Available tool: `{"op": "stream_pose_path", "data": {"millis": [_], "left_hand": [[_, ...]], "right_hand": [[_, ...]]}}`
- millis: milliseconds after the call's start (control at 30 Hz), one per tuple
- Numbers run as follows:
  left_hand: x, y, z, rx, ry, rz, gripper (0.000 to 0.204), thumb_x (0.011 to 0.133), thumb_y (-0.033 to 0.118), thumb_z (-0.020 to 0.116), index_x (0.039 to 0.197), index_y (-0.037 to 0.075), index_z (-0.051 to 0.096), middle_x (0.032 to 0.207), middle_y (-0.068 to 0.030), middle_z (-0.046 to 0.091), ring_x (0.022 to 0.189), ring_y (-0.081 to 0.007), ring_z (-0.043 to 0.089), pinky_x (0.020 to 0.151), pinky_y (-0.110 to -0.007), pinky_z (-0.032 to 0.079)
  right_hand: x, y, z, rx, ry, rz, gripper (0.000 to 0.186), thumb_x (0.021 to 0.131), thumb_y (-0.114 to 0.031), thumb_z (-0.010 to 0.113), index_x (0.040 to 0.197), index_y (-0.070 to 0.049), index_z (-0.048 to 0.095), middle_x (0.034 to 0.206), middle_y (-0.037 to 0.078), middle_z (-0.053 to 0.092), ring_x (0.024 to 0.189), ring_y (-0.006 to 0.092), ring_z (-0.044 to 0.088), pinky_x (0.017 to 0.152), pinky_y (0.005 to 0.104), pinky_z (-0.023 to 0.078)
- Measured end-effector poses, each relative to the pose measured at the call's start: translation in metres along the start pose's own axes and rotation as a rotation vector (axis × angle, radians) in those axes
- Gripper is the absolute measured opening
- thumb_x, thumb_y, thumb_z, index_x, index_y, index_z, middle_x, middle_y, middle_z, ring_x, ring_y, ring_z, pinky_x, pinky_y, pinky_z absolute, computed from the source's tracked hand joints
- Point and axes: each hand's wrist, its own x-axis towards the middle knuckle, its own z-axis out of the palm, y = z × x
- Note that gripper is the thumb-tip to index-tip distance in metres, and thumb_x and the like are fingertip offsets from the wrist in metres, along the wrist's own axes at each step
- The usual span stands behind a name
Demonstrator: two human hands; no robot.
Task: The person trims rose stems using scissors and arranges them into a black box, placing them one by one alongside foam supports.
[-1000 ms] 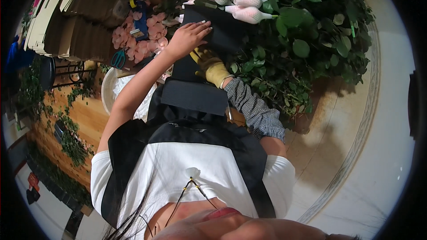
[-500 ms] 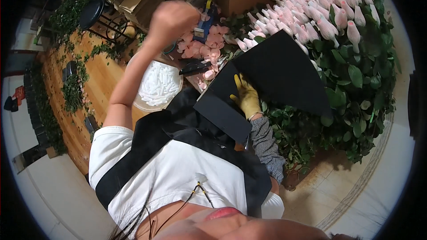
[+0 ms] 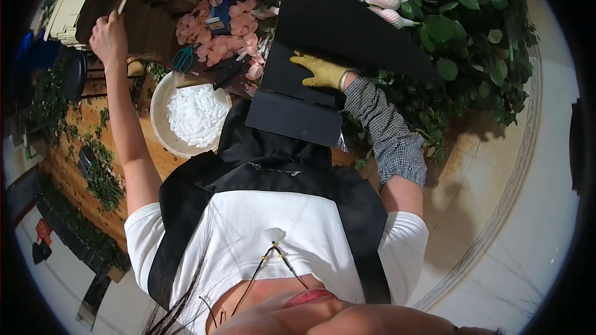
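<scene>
yellow glove (image 3: 329,77), one; hands (image 3: 109,40) (image 3: 321,72), two, one over black sheeting (image 3: 347,28)

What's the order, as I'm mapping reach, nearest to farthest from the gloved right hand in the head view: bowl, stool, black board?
1. Black board: under the right hand.
2. Bowl: left, lower.
3. Stool: far left.
</scene>
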Motion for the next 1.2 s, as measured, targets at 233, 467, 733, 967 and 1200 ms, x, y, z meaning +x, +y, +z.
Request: {"op": "stream_pose_path", "data": {"millis": [233,467,733,967,1200], "left_hand": [[-0.071,0.096,-0.126,-1.441,-0.906,0.269,0.033,0.089,0.017,0.066,0.119,0.004,0.068,0.101,-0.0097,0.069,0.093,-0.014,0.064,0.085,-0.033,0.051],[-0.167,0.286,-0.016,-1.855,-1.255,0.215,0.038,0.097,0.024,0.061,0.115,-0.009,0.06,0.111,-0.0071,0.069,0.093,-0.0155,0.06,0.083,-0.031,0.05],[-0.166,0.291,-0.057,-1.663,-1.34,0.283,0.044,0.093,0.024,0.067,0.126,-0.004,0.055,0.125,-0.0125,0.06,0.111,-0.0255,0.052,0.095,-0.038,0.043],[-0.115,0.257,-0.11,-1.372,-1.328,0.487,0.055,0.09,0.024,0.072,0.136,0.001,0.051,0.137,-0.0172,0.052,0.126,-0.0344,0.045,0.106,-0.044,0.037],[-0.042,0.314,-0.144,-0.969,-0.145,0.855,0.087,0.071,0.047,0.081,0.139,0.003,0.049,0.157,-0.0148,0.034,0.142,-0.0307,0.036,0.116,-0.047,0.03]], "right_hand": [[-0.03,-0.056,0.008,-0.389,0.095,0.222,0.084,0.084,-0.03,0.074,0.154,-0.014,0.031,0.157,0.015,0.035,0.137,0.0331,0.044,0.113,0.0404,0.037],[-0.046,-0.059,0.022,-0.278,0.202,0.241,0.084,0.084,-0.031,0.074,0.153,-0.013,0.031,0.155,0.014,0.037,0.135,0.0326,0.046,0.111,0.0406,0.038],[-0.065,-0.047,0.026,-0.167,0.258,0.348,0.084,0.083,-0.032,0.074,0.153,-0.013,0.032,0.154,0.014,0.04,0.133,0.0319,0.048,0.109,0.0407,0.04],[-0.034,-0.056,0.02,-0.212,0.188,0.352,0.084,0.083,-0.033,0.074,0.152,-0.013,0.033,0.152,0.013,0.042,0.131,0.0313,0.049,0.107,0.0409,0.042],[0.002,-0.043,0.032,-0.324,0.133,0.311,0.083,0.081,-0.037,0.074,0.15,-0.012,0.035,0.144,0.012,0.051,0.123,0.0308,0.057,0.098,0.0427,0.047]]}}
